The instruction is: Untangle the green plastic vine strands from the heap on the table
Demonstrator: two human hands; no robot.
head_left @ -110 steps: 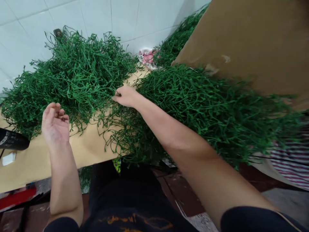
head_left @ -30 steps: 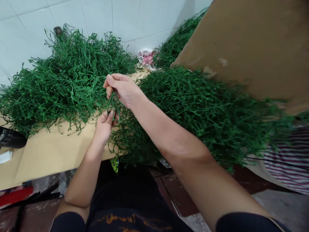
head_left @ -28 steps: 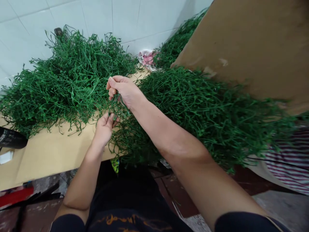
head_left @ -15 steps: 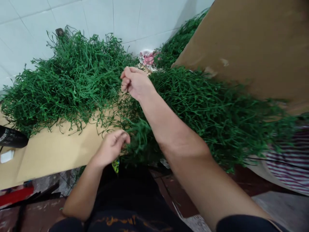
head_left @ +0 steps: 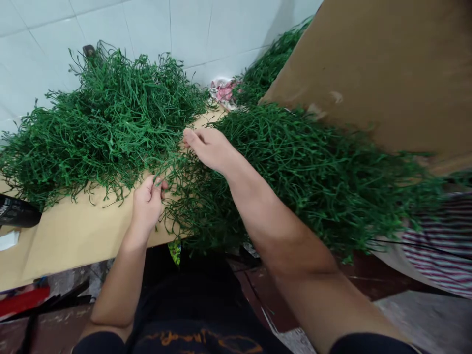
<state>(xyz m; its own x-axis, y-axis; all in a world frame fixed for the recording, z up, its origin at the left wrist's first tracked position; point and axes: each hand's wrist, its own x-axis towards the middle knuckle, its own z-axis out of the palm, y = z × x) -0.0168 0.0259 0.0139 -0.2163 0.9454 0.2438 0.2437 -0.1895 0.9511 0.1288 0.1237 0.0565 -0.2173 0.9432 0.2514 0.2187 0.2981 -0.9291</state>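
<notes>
Two heaps of thin, branching green sprigs lie before me: a left heap (head_left: 106, 118) against the wall and a right heap (head_left: 295, 162) spreading under my right forearm. My left hand (head_left: 147, 199) is above the cardboard sheet (head_left: 84, 228), its thumb and fingers closed on green sprigs that stretch toward the gap between the heaps. Between the heaps, my right hand (head_left: 210, 147) has its thumb pressed toward curled fingers. Strands lie around its fingertips, but whatever it may hold is hidden.
A large cardboard panel (head_left: 376, 73) rises at right, with more sprigs behind it. A pink and white cloth (head_left: 224, 91) lies near the tiled wall (head_left: 147, 27). At far left are a black cylindrical container (head_left: 16, 210) and a white piece (head_left: 9, 240). Striped fabric (head_left: 438, 241) is at lower right.
My left hand has moved up and left from the near edge of the right heap, over the cardboard. My right hand has come down slightly, nearer to me.
</notes>
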